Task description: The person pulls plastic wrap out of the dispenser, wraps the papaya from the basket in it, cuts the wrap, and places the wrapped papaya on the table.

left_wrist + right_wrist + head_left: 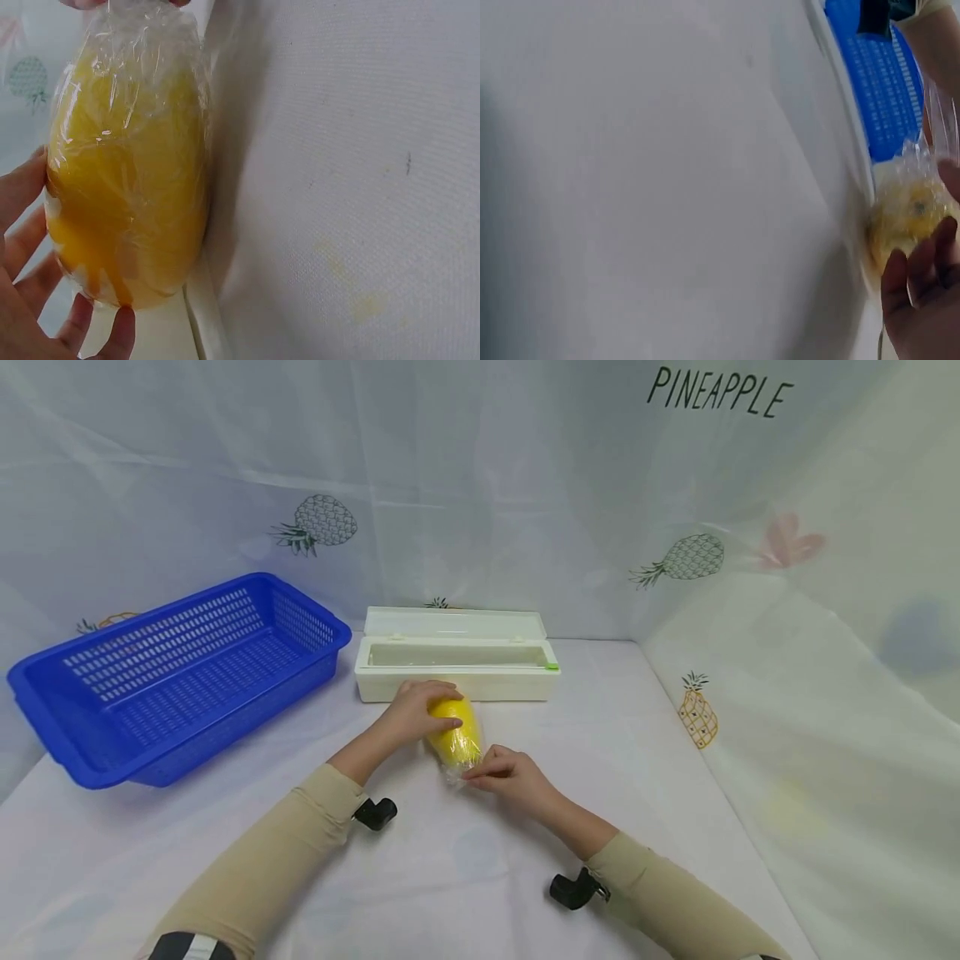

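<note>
A smooth yellow, mango-shaped fruit point(461, 739) in clear plastic film lies on the white cloth, just in front of a long white box. My left hand point(415, 714) grips its far end from the left, thumb on top. In the left wrist view, its fingers spread round one side and the end of the wrapped fruit point(127, 187). At the near end, my right hand point(516, 781) pinches the gathered film point(453, 776) between thumb and fingertips. The right wrist view shows bunched film point(912, 159) beside this hand point(926, 296); its edge is cut off there.
The white box point(457, 687) has its lid point(456, 624) raised and a small green piece point(552, 667) at its right end. A blue slotted basket point(247, 718) stands on the left. Hanging cloth printed with pineapples point(693, 558) borders the back and right.
</note>
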`<action>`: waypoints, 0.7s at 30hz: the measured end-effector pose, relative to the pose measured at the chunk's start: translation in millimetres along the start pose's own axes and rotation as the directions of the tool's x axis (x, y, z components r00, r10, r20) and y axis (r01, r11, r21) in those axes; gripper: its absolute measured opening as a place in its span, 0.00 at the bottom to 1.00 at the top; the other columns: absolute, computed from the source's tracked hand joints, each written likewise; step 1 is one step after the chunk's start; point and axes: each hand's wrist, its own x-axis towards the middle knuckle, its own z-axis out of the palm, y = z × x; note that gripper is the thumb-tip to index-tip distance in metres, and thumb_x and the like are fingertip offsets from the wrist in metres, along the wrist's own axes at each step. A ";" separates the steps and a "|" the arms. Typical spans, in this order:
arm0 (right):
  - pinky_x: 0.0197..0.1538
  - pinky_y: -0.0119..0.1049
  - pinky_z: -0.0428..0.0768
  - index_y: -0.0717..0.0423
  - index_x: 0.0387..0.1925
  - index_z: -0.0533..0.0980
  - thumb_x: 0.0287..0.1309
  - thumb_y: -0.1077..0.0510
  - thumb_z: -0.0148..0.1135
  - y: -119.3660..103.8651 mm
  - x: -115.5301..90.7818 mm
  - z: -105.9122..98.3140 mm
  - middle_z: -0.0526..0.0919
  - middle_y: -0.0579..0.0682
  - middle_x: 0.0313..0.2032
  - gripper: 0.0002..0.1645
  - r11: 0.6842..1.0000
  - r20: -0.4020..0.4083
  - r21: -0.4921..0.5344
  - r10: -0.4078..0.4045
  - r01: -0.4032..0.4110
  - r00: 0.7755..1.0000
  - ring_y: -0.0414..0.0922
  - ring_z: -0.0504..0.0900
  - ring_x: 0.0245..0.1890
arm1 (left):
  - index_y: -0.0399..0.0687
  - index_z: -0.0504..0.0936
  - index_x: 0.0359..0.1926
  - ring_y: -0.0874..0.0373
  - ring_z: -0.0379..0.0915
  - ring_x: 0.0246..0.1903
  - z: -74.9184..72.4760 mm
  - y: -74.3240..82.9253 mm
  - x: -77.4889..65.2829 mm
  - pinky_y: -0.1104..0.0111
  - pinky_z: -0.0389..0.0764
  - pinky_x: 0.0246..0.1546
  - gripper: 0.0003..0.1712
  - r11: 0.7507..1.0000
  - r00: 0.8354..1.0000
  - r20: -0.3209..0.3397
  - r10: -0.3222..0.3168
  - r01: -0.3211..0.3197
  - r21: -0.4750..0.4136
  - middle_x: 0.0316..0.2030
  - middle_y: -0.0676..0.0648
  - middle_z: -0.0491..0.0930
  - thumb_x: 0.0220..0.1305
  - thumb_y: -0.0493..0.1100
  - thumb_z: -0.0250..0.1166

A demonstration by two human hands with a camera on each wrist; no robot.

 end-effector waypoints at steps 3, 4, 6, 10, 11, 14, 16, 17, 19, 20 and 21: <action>0.37 0.28 0.73 0.61 0.39 0.86 0.59 0.66 0.65 7.7 -2.7 -8.3 0.77 0.47 0.32 0.07 0.998 0.045 0.049 -0.043 0.041 0.998 0.41 0.73 0.35 | 0.52 0.81 0.58 0.48 0.58 0.65 1.3 2.1 1.1 0.55 0.57 0.61 0.26 1.000 1.000 0.008 0.000 0.000 -0.004 0.63 0.48 0.73 0.60 0.52 0.70; 0.37 0.29 0.74 0.61 0.39 0.86 0.60 0.66 0.65 9.1 -3.6 -11.2 0.78 0.48 0.33 0.07 0.996 0.052 0.068 -0.060 0.057 0.997 0.42 0.74 0.36 | 0.52 0.81 0.58 0.48 0.57 0.65 1.7 2.9 1.3 0.55 0.58 0.61 0.26 1.000 1.000 0.011 -0.005 0.005 -0.006 0.63 0.49 0.72 0.60 0.53 0.70; 0.38 0.30 0.76 0.63 0.39 0.86 0.60 0.67 0.65 10.2 -5.5 -15.9 0.78 0.51 0.35 0.07 0.991 0.047 0.109 -0.089 0.083 0.995 0.45 0.75 0.37 | 0.52 0.81 0.58 0.47 0.56 0.65 2.4 4.2 1.7 0.55 0.58 0.61 0.25 1.000 1.000 0.016 -0.013 0.013 -0.011 0.64 0.49 0.72 0.60 0.53 0.70; 0.39 0.31 0.77 0.64 0.41 0.84 0.57 0.65 0.69 8.1 -9.8 -18.8 0.79 0.52 0.34 0.09 0.992 -0.056 0.116 -0.047 0.053 0.997 0.47 0.76 0.36 | 0.53 0.80 0.58 0.47 0.54 0.65 2.7 4.5 2.1 0.54 0.59 0.61 0.25 0.999 0.999 0.016 -0.039 0.039 -0.019 0.64 0.49 0.71 0.60 0.53 0.70; 0.39 0.31 0.77 0.63 0.40 0.83 0.55 0.65 0.70 8.1 -10.7 -18.2 0.79 0.51 0.33 0.10 0.994 -0.089 0.107 -0.017 0.026 0.996 0.46 0.76 0.36 | 0.54 0.80 0.58 0.47 0.54 0.65 2.6 4.4 2.3 0.53 0.59 0.61 0.25 0.999 0.999 0.015 -0.045 0.045 -0.026 0.64 0.50 0.71 0.60 0.53 0.70; 0.37 0.31 0.76 0.62 0.38 0.81 0.50 0.63 0.74 8.0 -11.6 -13.7 0.79 0.47 0.29 0.12 0.996 -0.161 0.058 0.080 -0.071 0.984 0.44 0.75 0.33 | 0.54 0.81 0.58 0.47 0.53 0.65 2.3 3.7 2.9 0.53 0.60 0.61 0.25 0.998 0.999 0.012 -0.053 0.053 -0.045 0.64 0.50 0.71 0.60 0.53 0.70; 0.34 0.31 0.75 0.61 0.36 0.82 0.48 0.63 0.76 8.2 -10.3 -8.8 0.79 0.46 0.26 0.13 0.992 -0.187 0.032 0.124 -0.120 0.975 0.43 0.75 0.31 | 0.54 0.81 0.58 0.47 0.53 0.65 2.4 3.2 3.6 0.53 0.59 0.61 0.25 0.998 0.999 0.010 -0.046 0.047 -0.049 0.64 0.50 0.71 0.60 0.53 0.70; 0.33 0.31 0.75 0.61 0.35 0.82 0.48 0.63 0.76 8.1 -9.3 -6.0 0.79 0.45 0.25 0.12 0.991 -0.195 0.022 0.132 -0.130 0.972 0.43 0.74 0.30 | 0.53 0.81 0.58 0.47 0.53 0.65 2.6 2.9 3.8 0.53 0.59 0.61 0.25 0.998 0.999 0.009 -0.040 0.041 -0.049 0.64 0.50 0.71 0.60 0.53 0.70; 0.31 0.30 0.74 0.61 0.34 0.83 0.48 0.64 0.75 7.9 -6.7 0.0 0.80 0.45 0.24 0.09 0.991 -0.223 0.009 0.134 -0.136 0.966 0.42 0.75 0.28 | 0.53 0.81 0.57 0.47 0.54 0.65 3.2 2.3 4.4 0.53 0.58 0.61 0.25 0.999 1.000 0.007 -0.029 0.029 -0.043 0.64 0.49 0.72 0.60 0.53 0.70; 0.30 0.29 0.74 0.62 0.33 0.84 0.48 0.65 0.74 8.1 -5.3 2.6 0.81 0.46 0.24 0.08 0.992 -0.241 0.007 0.125 -0.127 0.962 0.41 0.75 0.27 | 0.53 0.81 0.57 0.47 0.54 0.65 3.6 2.0 4.7 0.53 0.58 0.61 0.25 0.999 1.000 0.007 -0.027 0.027 -0.044 0.64 0.49 0.72 0.60 0.52 0.70; 0.29 0.29 0.73 0.62 0.31 0.84 0.49 0.66 0.73 8.2 -4.1 4.8 0.82 0.46 0.24 0.06 0.993 -0.261 0.006 0.118 -0.121 0.958 0.41 0.75 0.26 | 0.53 0.81 0.57 0.47 0.54 0.65 4.2 1.8 5.2 0.53 0.58 0.61 0.25 0.999 1.000 0.008 -0.025 0.025 -0.045 0.64 0.49 0.72 0.60 0.53 0.70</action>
